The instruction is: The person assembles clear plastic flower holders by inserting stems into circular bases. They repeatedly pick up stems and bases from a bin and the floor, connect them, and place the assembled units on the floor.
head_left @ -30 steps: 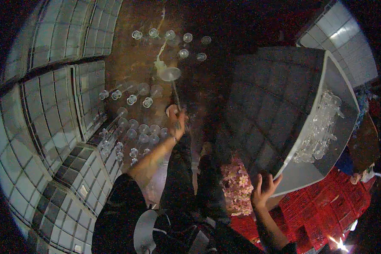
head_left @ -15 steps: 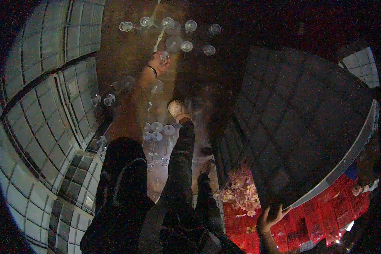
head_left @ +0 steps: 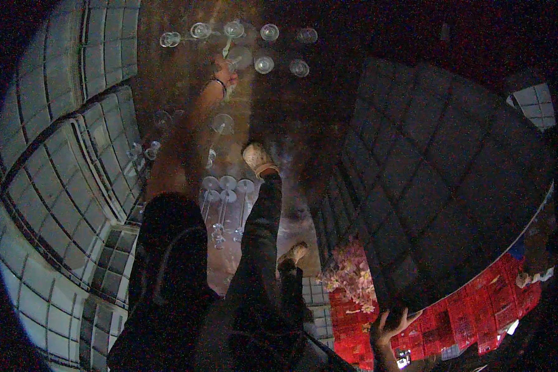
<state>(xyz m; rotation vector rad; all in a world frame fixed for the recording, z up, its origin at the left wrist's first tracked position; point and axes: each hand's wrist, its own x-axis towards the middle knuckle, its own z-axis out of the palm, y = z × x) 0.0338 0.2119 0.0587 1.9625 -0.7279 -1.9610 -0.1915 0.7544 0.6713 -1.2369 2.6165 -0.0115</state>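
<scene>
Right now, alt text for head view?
A person's left hand is among clear stemmed glassware on a dim brown floor; the right hand, spread open, is at the lower edge of a large dark gridded panel. Pink blossoms and a red patterned surface are nearby; pale gridded panels line the picture's left.

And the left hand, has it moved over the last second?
Yes: the left hand went forward, judged against the far row of glasses. It was well short of them; now it is close by.

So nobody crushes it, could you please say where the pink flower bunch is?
The pink flower bunch is in the head view's lower right, just up-left of the right hand.
</scene>
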